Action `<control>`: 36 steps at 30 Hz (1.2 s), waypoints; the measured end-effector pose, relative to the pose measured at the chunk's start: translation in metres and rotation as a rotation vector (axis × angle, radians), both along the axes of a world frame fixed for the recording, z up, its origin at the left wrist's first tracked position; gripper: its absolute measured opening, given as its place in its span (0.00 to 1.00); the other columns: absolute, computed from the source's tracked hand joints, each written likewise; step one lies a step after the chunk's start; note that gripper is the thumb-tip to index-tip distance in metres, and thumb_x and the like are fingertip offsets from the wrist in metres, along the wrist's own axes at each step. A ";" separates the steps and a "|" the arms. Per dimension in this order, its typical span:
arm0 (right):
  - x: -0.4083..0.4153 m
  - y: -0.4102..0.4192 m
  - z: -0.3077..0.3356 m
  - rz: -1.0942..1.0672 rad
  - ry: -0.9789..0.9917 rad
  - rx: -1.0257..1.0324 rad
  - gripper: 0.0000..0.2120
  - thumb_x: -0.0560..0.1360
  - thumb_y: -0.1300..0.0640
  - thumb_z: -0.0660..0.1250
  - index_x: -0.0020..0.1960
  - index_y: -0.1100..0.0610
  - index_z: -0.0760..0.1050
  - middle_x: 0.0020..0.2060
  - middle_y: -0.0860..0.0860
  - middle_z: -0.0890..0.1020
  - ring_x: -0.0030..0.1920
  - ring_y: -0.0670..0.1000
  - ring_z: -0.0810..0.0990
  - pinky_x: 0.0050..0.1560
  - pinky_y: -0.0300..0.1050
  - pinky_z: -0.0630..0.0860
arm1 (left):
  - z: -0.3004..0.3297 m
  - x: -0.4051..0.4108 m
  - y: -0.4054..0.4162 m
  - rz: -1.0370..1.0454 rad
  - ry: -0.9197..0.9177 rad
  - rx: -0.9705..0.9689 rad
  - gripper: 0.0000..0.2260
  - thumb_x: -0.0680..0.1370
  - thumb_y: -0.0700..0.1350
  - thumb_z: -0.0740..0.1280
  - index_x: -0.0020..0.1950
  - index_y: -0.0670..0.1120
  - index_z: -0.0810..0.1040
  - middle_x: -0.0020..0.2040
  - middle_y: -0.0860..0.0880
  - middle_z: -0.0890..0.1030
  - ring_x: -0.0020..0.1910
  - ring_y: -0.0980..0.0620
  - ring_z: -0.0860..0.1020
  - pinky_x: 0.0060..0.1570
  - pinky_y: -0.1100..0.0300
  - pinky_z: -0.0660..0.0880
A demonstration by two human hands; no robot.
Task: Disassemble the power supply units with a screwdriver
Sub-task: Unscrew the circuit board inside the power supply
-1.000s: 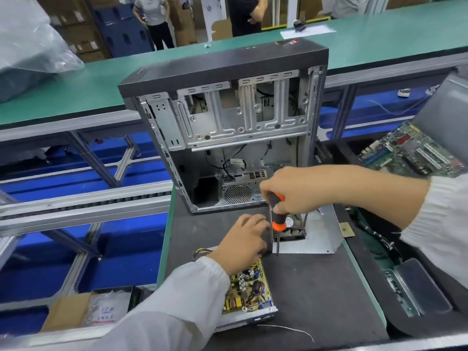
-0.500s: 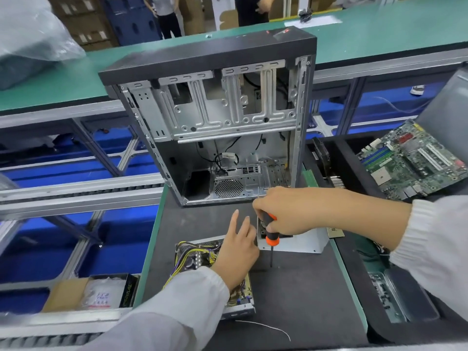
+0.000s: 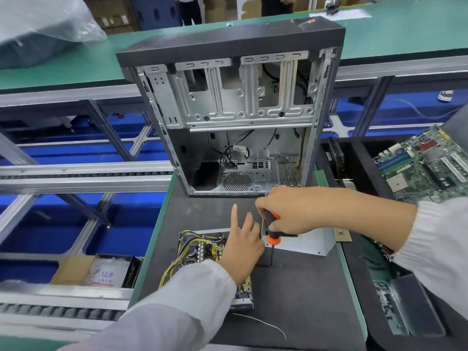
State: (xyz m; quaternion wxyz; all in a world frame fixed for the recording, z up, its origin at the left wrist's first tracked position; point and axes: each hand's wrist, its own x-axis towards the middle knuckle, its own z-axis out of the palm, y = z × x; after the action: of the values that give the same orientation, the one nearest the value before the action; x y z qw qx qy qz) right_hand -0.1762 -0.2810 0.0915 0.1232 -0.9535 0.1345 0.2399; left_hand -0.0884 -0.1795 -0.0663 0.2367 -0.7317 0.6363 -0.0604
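Beyond the hands: gutted PC case [image 3: 235, 117] upright on bench [image 3: 304, 287], motherboard [image 3: 428, 163] far right, cardboard box [image 3: 83, 271] lower left, loose wire [image 3: 263, 324] nearest.

Bright even light, soft blur (edges bowed)

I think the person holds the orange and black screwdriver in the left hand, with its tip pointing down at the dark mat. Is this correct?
Not quite: the head view shows the orange and black screwdriver gripped in the right hand, not the left. The left hand is over the opened power supply unit with its fingers extended. The tip does point down at the dark mat.
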 end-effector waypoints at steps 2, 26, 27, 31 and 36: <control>0.000 -0.001 -0.001 0.002 0.003 -0.006 0.03 0.79 0.56 0.62 0.50 0.52 0.68 0.50 0.52 0.72 0.44 0.50 0.72 0.33 0.39 0.65 | 0.000 -0.004 -0.002 0.054 0.004 -0.003 0.11 0.75 0.41 0.69 0.57 0.46 0.81 0.70 0.40 0.67 0.74 0.34 0.52 0.62 0.23 0.31; 0.007 -0.007 -0.014 0.030 0.016 -0.022 0.06 0.79 0.52 0.61 0.54 0.52 0.69 0.46 0.49 0.70 0.48 0.50 0.72 0.36 0.39 0.66 | 0.000 -0.004 -0.012 0.041 0.083 -0.027 0.20 0.74 0.40 0.69 0.65 0.49 0.75 0.51 0.47 0.75 0.62 0.41 0.66 0.68 0.29 0.33; 0.008 -0.007 -0.014 0.031 0.023 -0.024 0.06 0.79 0.52 0.61 0.54 0.52 0.69 0.46 0.49 0.70 0.48 0.50 0.72 0.37 0.41 0.67 | 0.002 -0.003 -0.011 0.034 0.100 -0.041 0.19 0.74 0.40 0.69 0.64 0.48 0.76 0.51 0.47 0.75 0.63 0.41 0.66 0.68 0.30 0.32; 0.013 -0.007 -0.008 0.052 0.052 -0.043 0.06 0.79 0.52 0.61 0.53 0.52 0.68 0.48 0.50 0.71 0.51 0.53 0.74 0.47 0.48 0.74 | 0.014 0.012 -0.005 0.052 0.258 -0.180 0.10 0.76 0.41 0.66 0.56 0.47 0.81 0.55 0.49 0.78 0.67 0.45 0.66 0.71 0.38 0.32; 0.019 -0.005 -0.009 0.056 0.043 -0.031 0.05 0.79 0.50 0.61 0.51 0.50 0.67 0.48 0.50 0.72 0.49 0.53 0.76 0.46 0.50 0.74 | 0.048 0.079 0.031 0.286 0.653 -0.658 0.02 0.74 0.45 0.71 0.42 0.51 0.84 0.52 0.56 0.83 0.57 0.55 0.76 0.72 0.50 0.60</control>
State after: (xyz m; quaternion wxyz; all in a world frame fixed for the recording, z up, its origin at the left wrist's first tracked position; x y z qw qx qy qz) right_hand -0.1575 -0.2858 0.0826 0.0987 -0.9533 0.1140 0.2618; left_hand -0.0093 -0.1488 -0.0184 -0.2133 -0.8287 0.5174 0.0076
